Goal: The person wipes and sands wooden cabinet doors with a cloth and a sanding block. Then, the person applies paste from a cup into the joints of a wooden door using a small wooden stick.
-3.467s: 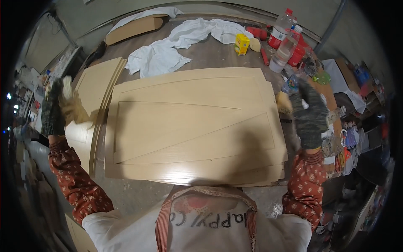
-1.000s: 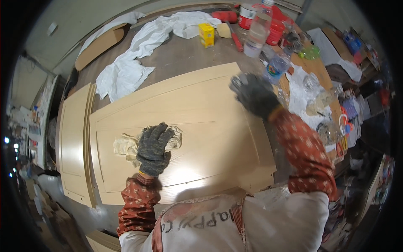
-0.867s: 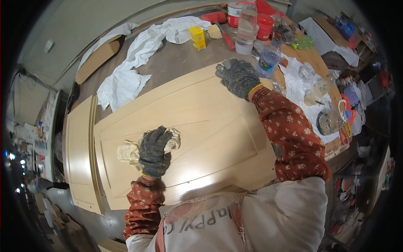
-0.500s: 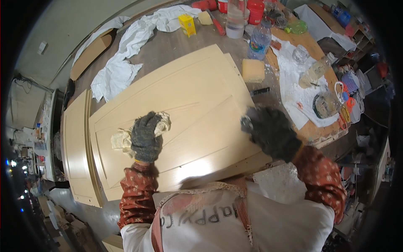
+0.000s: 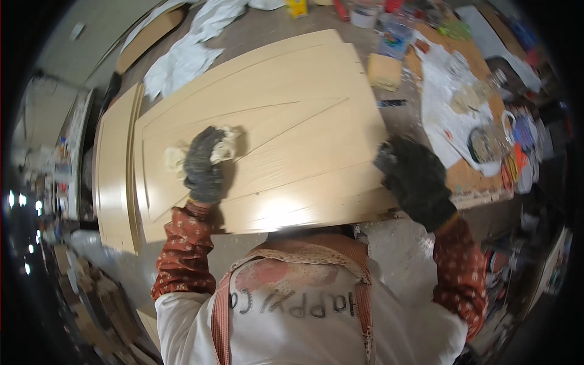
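Observation:
A cream panelled door [image 5: 292, 140] lies flat on the workbench in front of me. My left hand [image 5: 204, 165], in a dark knit glove, is closed round a crumpled cream rag [image 5: 224, 148] and presses it on the left part of the door; the rag sticks out on both sides of the hand. At the door's right edge is my right hand [image 5: 417, 176], also gloved, with its fingers curled. Something small and greyish shows at its fingertips, too blurred to name.
Left of the door lies a second cream panel [image 5: 115, 170]. White cloth [image 5: 182, 64] trails behind. On the right are a yellow sponge [image 5: 384, 72], a black-handled tool [image 5: 391, 103], a plastic bottle [image 5: 395, 39], a jar [image 5: 485, 145] and scissors [image 5: 508, 170] near white sheeting [image 5: 438, 115].
The whole view has shifted, so the bench and doors sit higher in the picture. My left hand still holds the rag on the door; my right hand stays by the door's right edge.

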Tool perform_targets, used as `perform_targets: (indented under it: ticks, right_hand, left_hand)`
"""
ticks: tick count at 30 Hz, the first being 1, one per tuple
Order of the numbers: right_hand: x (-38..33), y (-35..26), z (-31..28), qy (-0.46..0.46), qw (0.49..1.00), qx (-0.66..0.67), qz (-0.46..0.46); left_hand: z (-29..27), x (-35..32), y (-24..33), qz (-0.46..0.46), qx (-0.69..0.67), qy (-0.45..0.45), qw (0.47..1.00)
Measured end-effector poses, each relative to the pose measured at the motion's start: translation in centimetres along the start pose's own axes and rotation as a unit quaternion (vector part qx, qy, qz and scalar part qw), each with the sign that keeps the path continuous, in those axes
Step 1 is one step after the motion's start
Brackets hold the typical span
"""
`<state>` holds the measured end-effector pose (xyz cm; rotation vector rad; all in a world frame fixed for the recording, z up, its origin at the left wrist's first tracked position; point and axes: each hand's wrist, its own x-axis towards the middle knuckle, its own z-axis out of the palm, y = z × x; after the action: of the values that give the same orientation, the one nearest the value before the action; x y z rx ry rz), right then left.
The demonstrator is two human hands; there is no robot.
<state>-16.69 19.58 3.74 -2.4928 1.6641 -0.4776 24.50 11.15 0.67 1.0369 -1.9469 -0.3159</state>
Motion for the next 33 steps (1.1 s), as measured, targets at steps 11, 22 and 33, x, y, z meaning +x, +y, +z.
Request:
perform_targets:
  ticks: [11, 22, 33]
  right_hand:
    - [0.5, -1.8, 2.8, 0.064, 0.99, -0.079, -0.097]
    - [2.7, -6.1, 2.7, 0.01, 0.986, -0.038, -0.16]
    - [6.5, -12.6, 4.6, -0.074, 0.949, -0.002, -0.308]
  left_hand:
    - [5.9, -11.0, 7.4, 0.022, 0.288, -0.253, 0.923]
    - [-19.9, -26.5, 1.4, -0.401, 0.132, 0.443, 0.791]
    - [-5.1, -13.4, 6.9, 0.013, 0.358, -0.15, 0.922]
